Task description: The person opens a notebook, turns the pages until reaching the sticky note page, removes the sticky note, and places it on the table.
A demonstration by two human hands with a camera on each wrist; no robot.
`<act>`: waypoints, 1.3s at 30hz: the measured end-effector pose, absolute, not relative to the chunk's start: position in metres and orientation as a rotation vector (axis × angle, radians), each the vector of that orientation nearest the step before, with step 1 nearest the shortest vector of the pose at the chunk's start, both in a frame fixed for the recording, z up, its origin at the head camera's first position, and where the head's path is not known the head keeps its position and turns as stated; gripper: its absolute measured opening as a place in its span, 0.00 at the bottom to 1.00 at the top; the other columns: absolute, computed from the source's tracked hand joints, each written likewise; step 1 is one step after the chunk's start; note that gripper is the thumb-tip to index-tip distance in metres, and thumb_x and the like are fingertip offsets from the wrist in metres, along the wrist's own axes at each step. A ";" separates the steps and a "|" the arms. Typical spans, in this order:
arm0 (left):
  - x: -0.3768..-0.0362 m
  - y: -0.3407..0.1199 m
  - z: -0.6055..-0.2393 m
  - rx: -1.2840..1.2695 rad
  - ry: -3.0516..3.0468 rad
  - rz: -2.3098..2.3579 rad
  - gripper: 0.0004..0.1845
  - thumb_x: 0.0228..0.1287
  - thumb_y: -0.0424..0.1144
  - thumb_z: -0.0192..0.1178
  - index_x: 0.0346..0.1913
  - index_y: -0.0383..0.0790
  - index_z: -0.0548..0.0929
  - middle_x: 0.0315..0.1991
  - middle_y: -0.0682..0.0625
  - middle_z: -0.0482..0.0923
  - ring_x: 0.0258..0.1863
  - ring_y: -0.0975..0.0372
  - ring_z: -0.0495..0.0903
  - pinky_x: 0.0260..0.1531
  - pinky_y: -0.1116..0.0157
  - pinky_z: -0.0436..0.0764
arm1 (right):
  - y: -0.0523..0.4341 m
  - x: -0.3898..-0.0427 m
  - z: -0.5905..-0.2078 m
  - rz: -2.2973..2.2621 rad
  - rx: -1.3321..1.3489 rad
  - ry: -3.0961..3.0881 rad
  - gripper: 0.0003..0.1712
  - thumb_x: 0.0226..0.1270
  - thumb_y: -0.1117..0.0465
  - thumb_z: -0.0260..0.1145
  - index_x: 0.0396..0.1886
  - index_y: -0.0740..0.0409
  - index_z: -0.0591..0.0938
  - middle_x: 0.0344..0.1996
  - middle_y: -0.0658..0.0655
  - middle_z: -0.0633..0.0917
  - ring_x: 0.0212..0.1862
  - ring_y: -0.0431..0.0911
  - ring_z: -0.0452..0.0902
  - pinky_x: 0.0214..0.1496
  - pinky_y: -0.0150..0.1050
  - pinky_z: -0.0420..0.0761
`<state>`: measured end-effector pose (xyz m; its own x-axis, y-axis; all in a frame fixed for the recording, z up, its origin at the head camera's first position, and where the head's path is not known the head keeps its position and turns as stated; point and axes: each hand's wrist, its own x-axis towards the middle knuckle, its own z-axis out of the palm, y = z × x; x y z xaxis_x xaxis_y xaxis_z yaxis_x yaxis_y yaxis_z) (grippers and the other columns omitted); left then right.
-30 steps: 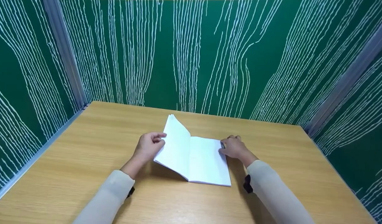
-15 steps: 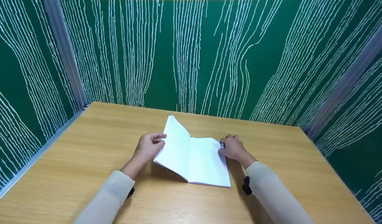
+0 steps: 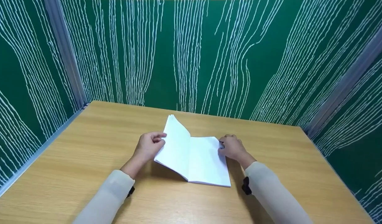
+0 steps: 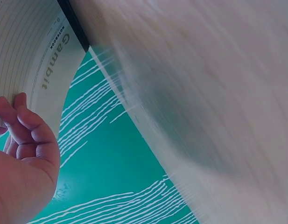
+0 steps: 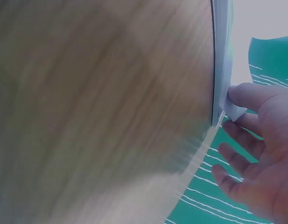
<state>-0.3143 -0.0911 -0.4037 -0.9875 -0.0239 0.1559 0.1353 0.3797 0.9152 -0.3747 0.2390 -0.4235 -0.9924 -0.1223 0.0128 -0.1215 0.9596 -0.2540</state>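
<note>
An open notebook [image 3: 206,163] lies on the table in the head view, its right half flat and its left half tilted up. My left hand [image 3: 148,147] grips the outer edge of the raised half between thumb and fingers. The left wrist view shows lined paper [image 4: 34,51] there, printed "Gambit" and "NOTEBOOK". At the upper right corner, my right hand [image 3: 234,147] pinches a page. In the right wrist view, the bent page corner [image 5: 235,111] sits between thumb and index finger, while the other fingers spread loosely. How many sheets it pinches I cannot tell.
The wooden table [image 3: 85,146] extends around the notebook on all sides. Green panels [image 3: 160,62] with wavy white lines stand behind it and at both sides, joined by grey posts [image 3: 65,46].
The notebook's upper right corner has lifted and curled in my right hand, which has shifted slightly left. My left hand and the raised half have stayed in place.
</note>
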 end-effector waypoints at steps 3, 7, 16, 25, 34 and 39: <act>-0.315 -0.091 -0.404 -0.106 -2.484 -1.673 0.14 0.62 0.36 0.58 0.48 0.46 0.86 0.47 0.51 0.83 0.44 0.59 0.78 0.49 0.62 0.80 | 0.236 -0.374 -0.423 -0.393 -0.160 3.096 0.24 0.59 0.57 0.69 0.56 0.58 0.81 0.50 0.58 0.80 0.53 0.54 0.70 0.60 0.55 0.72; -0.315 -0.091 -0.405 -0.106 -2.486 -1.683 0.14 0.62 0.36 0.57 0.48 0.47 0.86 0.47 0.52 0.83 0.44 0.59 0.78 0.50 0.62 0.80 | 0.235 -0.374 -0.425 -0.384 -0.131 3.085 0.26 0.60 0.55 0.69 0.57 0.58 0.80 0.52 0.60 0.78 0.53 0.55 0.69 0.59 0.54 0.74; -0.316 -0.092 -0.404 -0.113 -2.481 -1.686 0.13 0.61 0.36 0.57 0.47 0.46 0.86 0.43 0.52 0.83 0.41 0.59 0.76 0.45 0.64 0.78 | 0.233 -0.372 -0.425 -0.309 -0.172 3.105 0.25 0.60 0.53 0.70 0.55 0.60 0.81 0.55 0.61 0.77 0.57 0.57 0.67 0.61 0.56 0.73; -0.316 -0.092 -0.404 -0.120 -2.476 -1.691 0.14 0.60 0.35 0.57 0.47 0.45 0.87 0.45 0.51 0.84 0.42 0.59 0.75 0.45 0.64 0.75 | 0.234 -0.369 -0.424 -0.190 -0.184 3.042 0.27 0.67 0.51 0.63 0.60 0.63 0.77 0.65 0.65 0.71 0.67 0.63 0.58 0.65 0.63 0.64; -0.316 -0.092 -0.403 -0.118 -2.482 -1.693 0.14 0.60 0.35 0.58 0.47 0.45 0.86 0.45 0.51 0.83 0.42 0.59 0.75 0.44 0.64 0.75 | 0.233 -0.370 -0.424 -0.287 -0.122 3.048 0.27 0.65 0.51 0.65 0.60 0.60 0.78 0.63 0.64 0.71 0.64 0.61 0.59 0.63 0.60 0.67; -0.316 -0.092 -0.404 -0.098 -2.490 -1.699 0.13 0.60 0.35 0.58 0.47 0.46 0.86 0.45 0.51 0.82 0.43 0.59 0.76 0.45 0.64 0.77 | 0.233 -0.369 -0.426 -0.310 -0.133 3.052 0.25 0.66 0.52 0.65 0.58 0.59 0.79 0.62 0.63 0.72 0.63 0.61 0.60 0.62 0.60 0.68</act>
<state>-0.3161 -0.0917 -0.4045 -0.9900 -0.0172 0.1401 0.1242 0.3656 0.9225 -0.3693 0.2332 -0.4256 -0.9937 -0.0931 -0.0620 -0.0787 0.9758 -0.2038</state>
